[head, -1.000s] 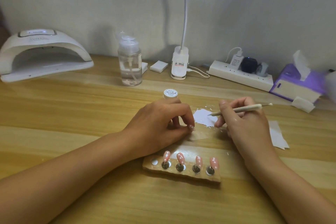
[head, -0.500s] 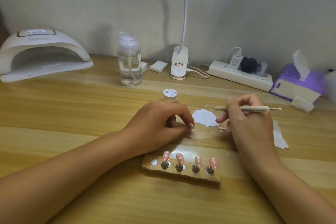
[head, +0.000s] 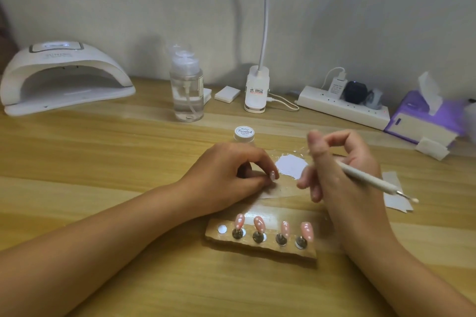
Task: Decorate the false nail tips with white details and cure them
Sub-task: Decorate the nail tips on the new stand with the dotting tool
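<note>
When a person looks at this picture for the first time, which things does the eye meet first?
Four pink nail tips, some dotted white, stand on a wooden holder at the near middle. Behind them, the right hand holds a dotting pen beside a white paint patch; the left hand seems to pinch a fifth tip.

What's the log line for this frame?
left hand pinches nail tip | right hand holds dotting tool | four tips on holder | lamp empty
</note>
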Tool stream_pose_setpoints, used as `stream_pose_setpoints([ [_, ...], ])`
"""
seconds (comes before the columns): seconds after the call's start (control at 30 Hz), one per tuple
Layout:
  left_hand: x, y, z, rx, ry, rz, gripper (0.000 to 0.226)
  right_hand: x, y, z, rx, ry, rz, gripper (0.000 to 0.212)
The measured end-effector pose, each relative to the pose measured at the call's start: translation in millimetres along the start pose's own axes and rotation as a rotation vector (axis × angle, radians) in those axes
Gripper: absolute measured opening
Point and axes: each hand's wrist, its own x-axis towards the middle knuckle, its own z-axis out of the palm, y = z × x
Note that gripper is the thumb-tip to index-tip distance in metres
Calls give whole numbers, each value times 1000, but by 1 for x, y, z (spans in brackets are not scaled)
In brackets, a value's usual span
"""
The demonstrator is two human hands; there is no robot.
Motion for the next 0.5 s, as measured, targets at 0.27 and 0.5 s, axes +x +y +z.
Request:
stream_pose_setpoints([
  [0.27, 0, 0, 0, 2, 13, 7, 13, 36, 3, -90, -1006, -3, -92, 11],
  [0.5, 1, -3, 0, -24, 19, -8, 12, 40, 4, -111, -1155, -215, 228, 15],
])
